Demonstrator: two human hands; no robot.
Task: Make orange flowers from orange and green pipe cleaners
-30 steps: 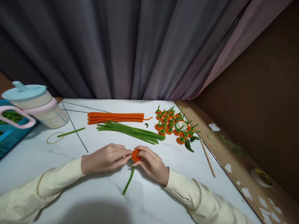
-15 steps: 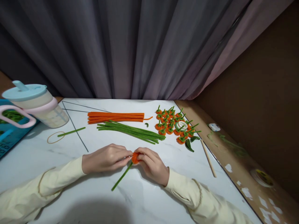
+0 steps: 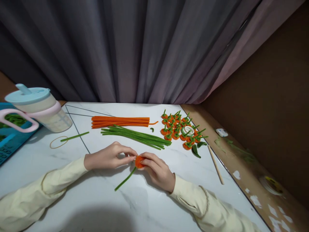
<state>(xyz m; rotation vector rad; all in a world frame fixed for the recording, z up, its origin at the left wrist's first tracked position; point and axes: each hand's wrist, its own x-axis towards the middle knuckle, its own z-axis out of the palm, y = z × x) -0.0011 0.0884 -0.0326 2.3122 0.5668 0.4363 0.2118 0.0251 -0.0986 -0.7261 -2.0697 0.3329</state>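
My right hand pinches a small orange pipe-cleaner pumpkin between thumb and fingers. From its lower left side a green pipe cleaner sticks out over the table. My left hand has its thumb and forefinger closed at the pumpkin's left edge; what lies between those tips is too small to make out. Beyond the hands lie a bundle of green pipe cleaners and a bundle of orange pipe cleaners. Several finished-looking pumpkins with green stems cluster at the back right.
A lidded cup with a pink handle stands at left beside a blue basket. Nearby are a rubber band and a single green stem. Right of the pumpkins lie green leaves, a tape roll and a wooden stick.
My left hand has risen slightly, with its fingers more arched. The green pipe cleaner's free end has swung up a little and bends more. My right hand keeps its hold on the pumpkin.
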